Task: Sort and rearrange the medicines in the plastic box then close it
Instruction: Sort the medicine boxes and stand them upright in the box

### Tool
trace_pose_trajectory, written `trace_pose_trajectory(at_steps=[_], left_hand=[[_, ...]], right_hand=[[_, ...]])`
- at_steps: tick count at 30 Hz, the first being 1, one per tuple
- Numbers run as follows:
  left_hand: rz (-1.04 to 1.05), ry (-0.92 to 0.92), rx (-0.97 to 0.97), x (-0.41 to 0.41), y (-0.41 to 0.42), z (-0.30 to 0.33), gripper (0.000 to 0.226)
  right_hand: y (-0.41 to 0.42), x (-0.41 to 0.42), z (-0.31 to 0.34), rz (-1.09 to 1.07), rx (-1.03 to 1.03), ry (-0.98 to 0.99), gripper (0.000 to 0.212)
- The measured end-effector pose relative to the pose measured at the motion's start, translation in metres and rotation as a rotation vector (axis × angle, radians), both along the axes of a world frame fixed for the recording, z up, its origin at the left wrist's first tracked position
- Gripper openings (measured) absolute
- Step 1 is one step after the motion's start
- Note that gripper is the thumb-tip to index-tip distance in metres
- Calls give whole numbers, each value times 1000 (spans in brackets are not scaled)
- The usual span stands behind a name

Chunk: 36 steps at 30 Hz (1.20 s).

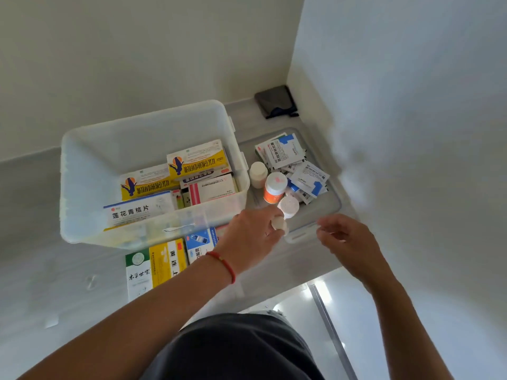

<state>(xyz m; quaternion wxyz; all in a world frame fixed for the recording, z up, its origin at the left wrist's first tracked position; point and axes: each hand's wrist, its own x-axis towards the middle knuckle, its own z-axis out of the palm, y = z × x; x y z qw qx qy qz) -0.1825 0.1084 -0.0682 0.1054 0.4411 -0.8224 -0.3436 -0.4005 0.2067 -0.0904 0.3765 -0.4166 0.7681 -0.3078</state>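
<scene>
Head view is showing a translucent white plastic box (pixel 82 171) standing open on the grey counter (pixel 33 204), with yellow and white medicine cartons (pixel 197 160) lying inside it toward its right and near part. Just right of the box, its clear flat lid (pixel 329 207) is lying on the counter and is carrying white and blue sachets (pixel 290 154), a white bottle (pixel 258 174) and an orange bottle with a white cap (pixel 274 187). The left hand (pixel 252 237) (a red string is sitting on its wrist) is gripping two small white bottles (pixel 285 212) at the lid's near left corner. The right hand (pixel 348 239) is hovering over the lid's near edge, fingers loosely bent and holding nothing. More cartons (pixel 153 264) are lying on the counter near the box.
</scene>
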Motion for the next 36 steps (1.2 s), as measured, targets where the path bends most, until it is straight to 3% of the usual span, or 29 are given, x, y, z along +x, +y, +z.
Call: trace_pose_trajectory(at_steps=[3, 6, 10, 13, 24, 28, 31, 33, 36], left_hand=[[-5, 31, 161, -15, 3, -13, 23], [-19, 27, 233, -30, 9, -21, 27], [-53, -6, 315, -31, 10, -23, 37], [-55, -66, 298, -15, 11, -26, 36], [133, -171, 276, 52, 26, -32, 32], [166, -63, 172, 55, 29, -1, 24], [222, 145, -61, 64, 25, 39, 18], [306, 231, -273, 77, 11, 61, 15], [471, 163, -467, 107, -29, 72, 15]], right_hand=[[8, 19, -12, 191, -37, 42, 30], [6, 33, -25, 245, -74, 101, 23], [-3, 15, -51, 30, -171, 90, 21], [-21, 2, -77, -158, -106, 131, 27], [-60, 29, -112, -192, -47, 247, 24], [-50, 27, -100, -187, -39, 226, 36], [-37, 23, -73, -304, -120, 224, 30], [-36, 26, -41, -360, -256, 218, 21], [-57, 46, 27, -272, -570, 190, 16]])
